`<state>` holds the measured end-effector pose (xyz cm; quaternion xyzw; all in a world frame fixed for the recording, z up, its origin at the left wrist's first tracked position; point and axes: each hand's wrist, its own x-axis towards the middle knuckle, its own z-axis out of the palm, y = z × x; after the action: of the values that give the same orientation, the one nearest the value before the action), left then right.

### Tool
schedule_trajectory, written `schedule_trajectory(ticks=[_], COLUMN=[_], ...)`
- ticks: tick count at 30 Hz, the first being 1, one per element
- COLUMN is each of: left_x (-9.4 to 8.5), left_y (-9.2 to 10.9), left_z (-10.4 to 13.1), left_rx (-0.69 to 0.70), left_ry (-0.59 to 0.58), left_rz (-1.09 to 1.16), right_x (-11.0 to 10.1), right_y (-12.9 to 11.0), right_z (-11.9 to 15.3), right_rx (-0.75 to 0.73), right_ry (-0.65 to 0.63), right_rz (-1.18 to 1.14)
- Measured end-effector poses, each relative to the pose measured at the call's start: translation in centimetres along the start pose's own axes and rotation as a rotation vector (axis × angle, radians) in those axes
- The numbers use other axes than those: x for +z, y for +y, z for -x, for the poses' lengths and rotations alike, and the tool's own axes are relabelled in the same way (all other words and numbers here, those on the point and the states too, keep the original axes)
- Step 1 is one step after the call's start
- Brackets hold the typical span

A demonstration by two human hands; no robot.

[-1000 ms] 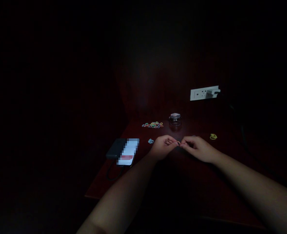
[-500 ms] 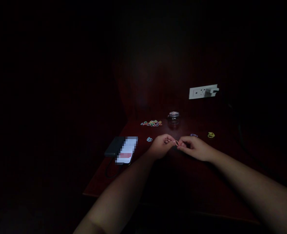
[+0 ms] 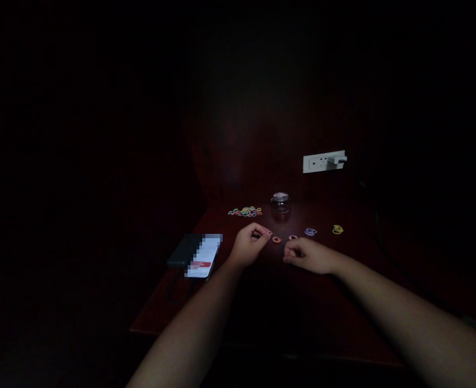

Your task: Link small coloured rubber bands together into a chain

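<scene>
My left hand is closed in a pinch over the dark red table, a small pinkish elastic hair band at its fingertips. Just right of those fingertips lie orange hair bands. My right hand rests lower, thumb and fingers pressed together; whatever they may hold is hidden. Pink hair bands show just behind it, partly covered. Beyond them lie purple bands and, farther right, yellow bands.
A heap of mixed coloured bands lies at the back, beside a clear lidded jar. On the left a lit phone lies against a dark box-like device with a cable. A wall socket holds a plug. The surroundings are dark.
My hands have parted, the left keeping a pinkish band and the right drawing back toward me. Orange and pink bands now show between them; the light blue bands are hidden. The view has shifted slightly.
</scene>
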<state>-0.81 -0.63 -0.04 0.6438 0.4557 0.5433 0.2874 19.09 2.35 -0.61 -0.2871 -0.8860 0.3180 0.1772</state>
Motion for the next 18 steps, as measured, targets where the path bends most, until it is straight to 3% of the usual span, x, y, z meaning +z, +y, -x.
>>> schedule_trajectory(ticks=[3,6,11,18], left_x=[-0.7,-0.9,-0.3,0.3], left_y=[-0.4,-1.0,-1.0,-0.5], left_z=[-0.1,-0.1,0.5,1.5], left_rx=[0.021,-0.001,-0.019,-0.019], left_ry=[0.126,0.175,0.142,0.11], left_rz=[0.0,0.038,0.064,-0.156], right_x=[-0.1,-0.2,-0.2,0.1], right_y=[-0.1,-0.2,-0.4,-0.2], right_z=[0.0,0.0,0.0,-0.3], right_rx=[0.04,0.071,0.063,0.033], right_ry=[-0.024,-0.031,-0.031,0.02], right_rz=[0.014,0.026,0.014,0.01])
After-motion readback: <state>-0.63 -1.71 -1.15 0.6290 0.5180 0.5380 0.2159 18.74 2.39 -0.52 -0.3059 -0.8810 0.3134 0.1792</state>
